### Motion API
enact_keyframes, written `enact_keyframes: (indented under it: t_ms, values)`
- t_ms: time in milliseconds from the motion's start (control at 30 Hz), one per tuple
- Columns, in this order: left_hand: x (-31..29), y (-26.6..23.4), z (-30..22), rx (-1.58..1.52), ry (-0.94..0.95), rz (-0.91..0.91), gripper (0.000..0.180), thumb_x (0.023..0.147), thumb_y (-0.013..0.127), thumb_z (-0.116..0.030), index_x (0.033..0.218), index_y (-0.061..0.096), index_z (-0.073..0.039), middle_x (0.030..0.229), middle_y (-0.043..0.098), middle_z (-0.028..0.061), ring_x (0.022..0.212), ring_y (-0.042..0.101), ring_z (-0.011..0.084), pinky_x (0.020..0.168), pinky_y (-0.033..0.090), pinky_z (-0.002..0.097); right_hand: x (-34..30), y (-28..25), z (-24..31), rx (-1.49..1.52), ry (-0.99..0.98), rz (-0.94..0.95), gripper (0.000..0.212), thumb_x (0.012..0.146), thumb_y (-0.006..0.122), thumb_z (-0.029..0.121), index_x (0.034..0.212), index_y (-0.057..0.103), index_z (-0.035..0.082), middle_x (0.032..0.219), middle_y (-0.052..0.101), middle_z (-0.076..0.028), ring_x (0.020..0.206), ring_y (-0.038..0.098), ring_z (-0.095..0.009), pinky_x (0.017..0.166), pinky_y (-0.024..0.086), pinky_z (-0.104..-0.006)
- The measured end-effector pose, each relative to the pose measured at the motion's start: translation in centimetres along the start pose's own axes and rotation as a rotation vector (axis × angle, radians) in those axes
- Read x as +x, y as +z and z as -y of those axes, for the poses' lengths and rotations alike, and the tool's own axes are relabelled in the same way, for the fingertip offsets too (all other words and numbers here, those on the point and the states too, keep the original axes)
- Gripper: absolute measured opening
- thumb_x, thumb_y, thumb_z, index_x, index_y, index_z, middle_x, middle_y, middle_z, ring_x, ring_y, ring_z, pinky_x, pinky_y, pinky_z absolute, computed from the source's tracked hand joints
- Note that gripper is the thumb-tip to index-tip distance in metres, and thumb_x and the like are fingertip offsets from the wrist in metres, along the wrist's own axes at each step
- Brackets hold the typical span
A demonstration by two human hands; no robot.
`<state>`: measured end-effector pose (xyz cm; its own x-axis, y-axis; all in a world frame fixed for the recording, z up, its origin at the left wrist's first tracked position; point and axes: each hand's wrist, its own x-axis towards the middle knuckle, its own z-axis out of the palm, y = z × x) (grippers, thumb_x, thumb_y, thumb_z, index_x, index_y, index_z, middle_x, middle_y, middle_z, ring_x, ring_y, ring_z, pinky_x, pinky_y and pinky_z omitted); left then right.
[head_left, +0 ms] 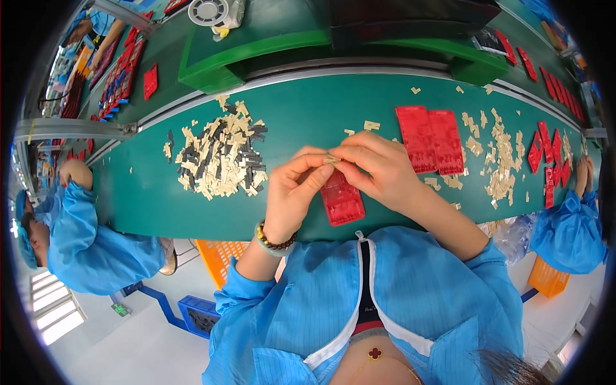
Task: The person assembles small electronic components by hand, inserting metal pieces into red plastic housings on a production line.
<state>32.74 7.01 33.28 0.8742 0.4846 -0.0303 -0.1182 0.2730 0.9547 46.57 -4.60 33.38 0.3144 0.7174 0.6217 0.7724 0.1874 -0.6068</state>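
My left hand (296, 186) and my right hand (378, 168) meet over the green worktop, fingertips pinched together on one small cream piece (331, 160). Just below the fingers lies a red plastic housing (343, 200), its upper end hidden by my hands. Two more red housings, one (416, 135) overlapping the other (445, 138), rest to the right of my right hand. Left of my left hand is a heap of small cream and dark grey pieces (221, 151). A few loose cream pieces (371, 125) lie beyond my fingers.
A second spread of cream pieces (504, 160) covers the right part of the worktop, with red parts (545, 144) past it. A green-edged raised shelf (269, 51) stands at the back, bearing a small fan (208, 11). Co-workers in blue sit left (96, 231) and right (568, 224).
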Motion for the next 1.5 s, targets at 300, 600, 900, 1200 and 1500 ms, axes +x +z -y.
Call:
enact_keyframes:
  t_ms: [300, 600, 900, 1200, 1500]
  values:
    - [0.6, -1.0, 0.5, 1.004, 1.016, 0.32, 0.019, 0.071, 0.072, -0.006, 0.088, 0.064, -0.004, 0.099, 0.067, 0.0094, 0.096, 0.062, 0.0279, 0.082, 0.048, 0.038, -3.3, -1.4, -2.3, 0.326, 0.669, 0.182, 0.009, 0.084, 0.066, 0.002, 0.093, 0.065, 0.003, 0.084, 0.062, -0.005, 0.065, 0.057, -0.013, 0.057, 0.045, -0.0255]
    - [1.6, -1.2, 0.1, 1.103, 1.026, 0.202, 0.027, 0.061, 0.074, -0.003, 0.085, 0.062, -0.003, 0.088, 0.067, 0.0095, 0.082, 0.062, 0.0258, 0.069, 0.048, 0.0375, -0.5, -2.3, -0.3, 0.444, 0.379, 0.421, 0.022, 0.074, 0.077, 0.006, 0.088, 0.061, 0.005, 0.091, 0.057, -0.002, 0.071, 0.051, -0.011, 0.059, 0.04, -0.0242]
    - [1.5, -1.3, 0.1, 1.198, 1.255, 0.224, 0.021, 0.061, 0.067, -0.01, 0.08, 0.064, -0.003, 0.089, 0.066, 0.0114, 0.081, 0.062, 0.0238, 0.062, 0.05, 0.0352, 0.3, -2.6, 0.1, 0.298, 0.319, 0.499, 0.023, 0.072, 0.075, 0.005, 0.081, 0.054, 0.005, 0.087, 0.056, -0.005, 0.081, 0.057, -0.022, 0.067, 0.047, -0.0322]
    - [1.2, -0.7, -0.2, 1.227, 0.959, 0.236, 0.018, 0.069, 0.071, -0.006, 0.084, 0.062, -0.003, 0.088, 0.064, 0.0088, 0.083, 0.06, 0.0237, 0.072, 0.047, 0.0355, -1.1, -2.6, 0.2, 0.068, 0.206, 0.498, 0.018, 0.074, 0.07, 0.008, 0.082, 0.054, 0.005, 0.089, 0.055, -0.007, 0.082, 0.059, -0.025, 0.067, 0.049, -0.0356]
    - [1.3, -1.1, 0.4, 1.027, 0.492, 0.188, 0.034, 0.076, 0.054, 0.012, 0.106, 0.049, -0.002, 0.088, 0.065, 0.0117, 0.091, 0.06, 0.0331, 0.078, 0.046, 0.0399, -1.8, -0.2, 0.7, -0.313, 0.152, 0.157, 0.017, 0.071, 0.072, 0.011, 0.082, 0.059, 0.007, 0.091, 0.056, -0.004, 0.084, 0.058, -0.023, 0.071, 0.047, -0.0371]
